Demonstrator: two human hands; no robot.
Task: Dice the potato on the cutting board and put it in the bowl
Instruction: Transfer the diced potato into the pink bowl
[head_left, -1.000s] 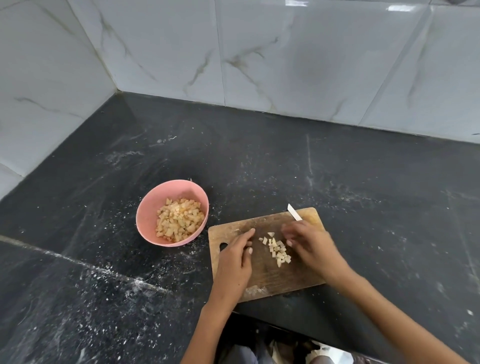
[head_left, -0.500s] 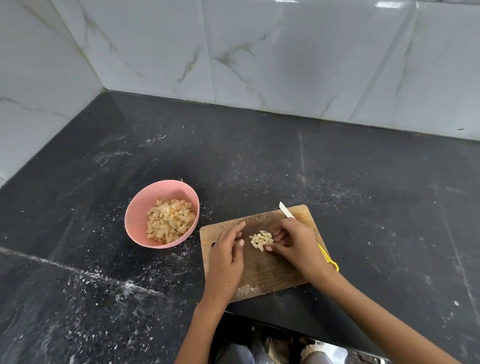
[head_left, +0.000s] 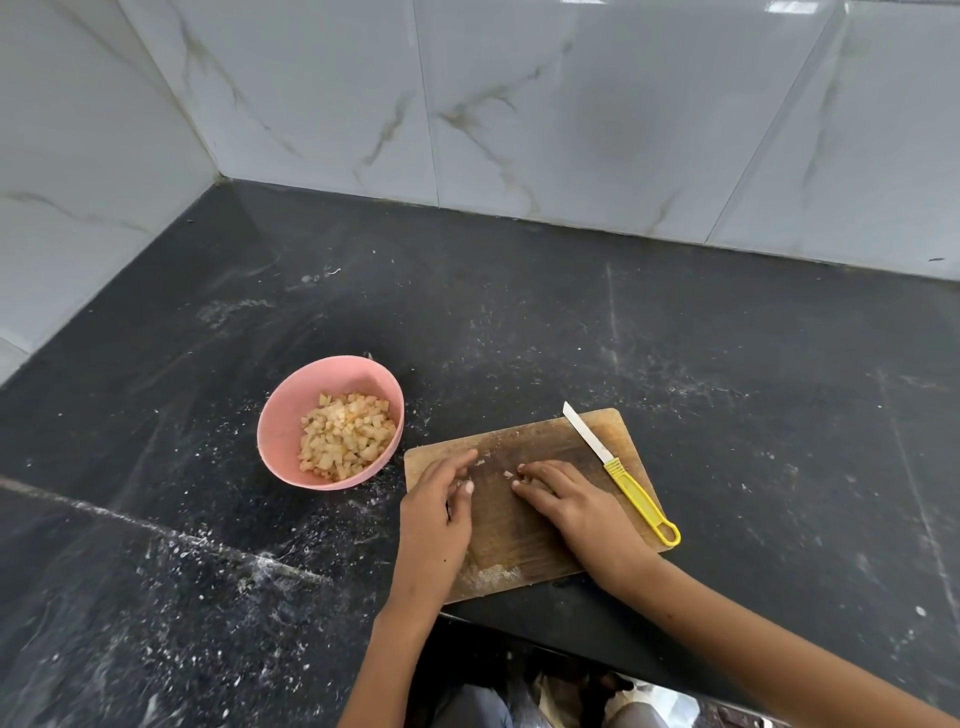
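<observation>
Both hands lay on the cutting board (head_left: 524, 535), holding nothing plainly: left hand (head_left: 439, 514) with fingers loose at its left edge, right hand (head_left: 576, 506) with fingers covering a few potato bits (head_left: 508, 474). Diced potato (head_left: 345, 434) filled the pink bowl (head_left: 280, 431) beside the board's far left corner; a yellow-handled knife (head_left: 621, 475) rested along its right edge

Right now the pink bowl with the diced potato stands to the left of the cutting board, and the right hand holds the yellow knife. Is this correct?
Not entirely. The pink bowl with diced potato is left of the cutting board, but the head view shows the yellow knife lying on the board, beside the right hand, not held.
</observation>
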